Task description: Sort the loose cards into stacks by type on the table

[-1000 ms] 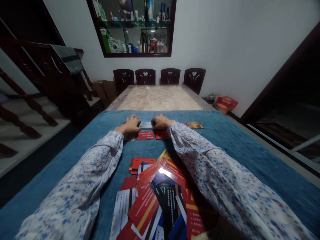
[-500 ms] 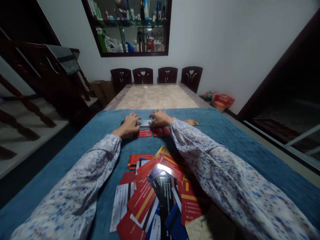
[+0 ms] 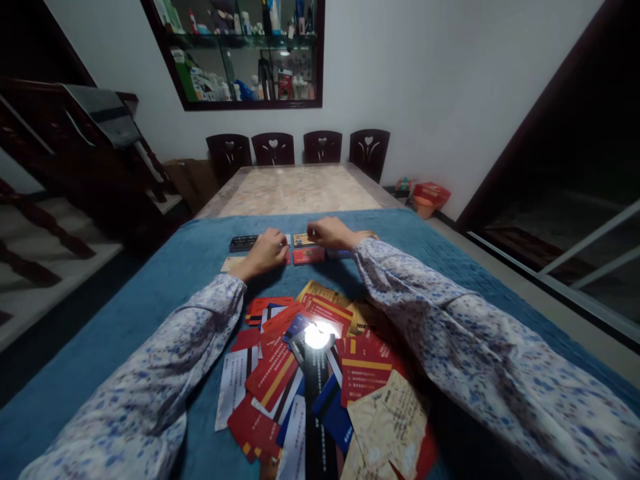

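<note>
Left hand (image 3: 267, 252): we set it low over the cards, fingers bent downward; its own back hides the grip, so we cannot tell whether a card is held.
Right hand (image 3: 331, 232): we curl its fingertips at the yellow card (image 3: 301, 240); we cannot tell whether the grip has closed on that card.
Far row: we find the black card (image 3: 243, 243) just left of our left hand, and the yellow card between our hands.
Near row: we find the beige card (image 3: 232, 264) beside our left wrist, and the red card (image 3: 309, 256) in front of the yellow one.
Card pile (image 3: 273, 378): we see it overlapping and spread between our forearms, nearest us.
Blue cloth (image 3: 130, 313): we see it under all cards, covering the near part of the counter (image 3: 300, 190).
</note>
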Demonstrator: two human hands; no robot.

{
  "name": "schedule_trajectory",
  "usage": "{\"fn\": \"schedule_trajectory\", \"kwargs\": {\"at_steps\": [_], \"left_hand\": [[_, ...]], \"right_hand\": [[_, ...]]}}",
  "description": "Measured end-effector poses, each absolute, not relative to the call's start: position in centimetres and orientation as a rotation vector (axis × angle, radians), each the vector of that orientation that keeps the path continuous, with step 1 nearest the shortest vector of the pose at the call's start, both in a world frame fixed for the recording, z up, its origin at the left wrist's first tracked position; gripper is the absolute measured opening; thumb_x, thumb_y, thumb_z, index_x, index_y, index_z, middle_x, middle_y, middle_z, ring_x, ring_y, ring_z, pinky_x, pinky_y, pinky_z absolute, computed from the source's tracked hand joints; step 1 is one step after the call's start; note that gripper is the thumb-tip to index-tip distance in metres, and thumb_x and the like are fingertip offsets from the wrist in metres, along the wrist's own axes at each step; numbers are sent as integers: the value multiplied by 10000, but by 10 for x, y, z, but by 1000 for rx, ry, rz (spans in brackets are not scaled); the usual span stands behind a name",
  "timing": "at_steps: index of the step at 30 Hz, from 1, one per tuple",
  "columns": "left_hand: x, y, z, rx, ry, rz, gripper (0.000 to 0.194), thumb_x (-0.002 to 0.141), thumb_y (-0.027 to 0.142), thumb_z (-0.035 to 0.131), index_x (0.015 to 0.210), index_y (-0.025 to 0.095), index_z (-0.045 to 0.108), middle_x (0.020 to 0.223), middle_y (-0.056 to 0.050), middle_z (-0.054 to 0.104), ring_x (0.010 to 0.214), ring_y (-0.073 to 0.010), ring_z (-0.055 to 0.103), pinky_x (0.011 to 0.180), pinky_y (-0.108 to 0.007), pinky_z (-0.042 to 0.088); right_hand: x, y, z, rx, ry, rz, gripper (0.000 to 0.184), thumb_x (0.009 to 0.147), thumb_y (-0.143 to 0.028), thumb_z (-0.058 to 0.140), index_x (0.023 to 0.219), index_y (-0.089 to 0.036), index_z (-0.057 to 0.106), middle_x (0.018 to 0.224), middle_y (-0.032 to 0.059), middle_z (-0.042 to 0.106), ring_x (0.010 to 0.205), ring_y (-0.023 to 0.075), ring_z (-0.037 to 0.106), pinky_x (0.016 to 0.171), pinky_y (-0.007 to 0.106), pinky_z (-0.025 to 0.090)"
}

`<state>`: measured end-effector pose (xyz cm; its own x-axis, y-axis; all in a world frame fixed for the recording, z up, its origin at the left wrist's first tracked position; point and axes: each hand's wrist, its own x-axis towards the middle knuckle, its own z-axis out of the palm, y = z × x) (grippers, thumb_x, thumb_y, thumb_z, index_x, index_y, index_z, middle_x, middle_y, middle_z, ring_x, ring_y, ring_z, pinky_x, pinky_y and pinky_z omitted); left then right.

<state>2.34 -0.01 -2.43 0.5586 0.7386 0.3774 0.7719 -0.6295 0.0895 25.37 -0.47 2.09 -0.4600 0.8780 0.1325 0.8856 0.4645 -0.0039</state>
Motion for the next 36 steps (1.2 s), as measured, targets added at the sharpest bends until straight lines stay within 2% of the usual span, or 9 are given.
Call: {"fn": "schedule_trajectory", "kwargs": {"at_steps": [16,21,29,36], "left_hand": [[107,-55,-14,-2867,-929,-649,136,944,171,498,862,178,607,920,-101,625,916,-241,575,846,-378,488],[132,-73,-12,-2892,-875,-584,128,952,173,502,902,165,619,969,-120,646,948,-250,585,868,-389,495],[164,-93,-13,-2948,-796,-551,133,938,144,498,917,168,628,1000,-119,649,977,-257,574,871,-392,496],[184,-113,-18,-3031,-736,-513,130,920,134,517,911,177,640,1008,-107,640,953,-242,559,863,-389,486]], "right_hand": [[315,-70,21,-1705,-2569,-167,297,978,-243,563,1215,-215,739,1105,106,799,968,247,723,725,287,392],[336,-85,18,-1654,-2567,-192,253,974,-218,565,1148,-184,744,1152,122,780,1032,239,702,760,276,398],[369,-112,11,-1735,-2478,-173,251,960,-226,569,1113,-208,767,992,85,800,908,220,703,704,278,366],[397,-137,0,-1782,-2441,-103,228,960,-230,588,1079,-199,780,986,85,807,895,210,708,713,274,361]]}}
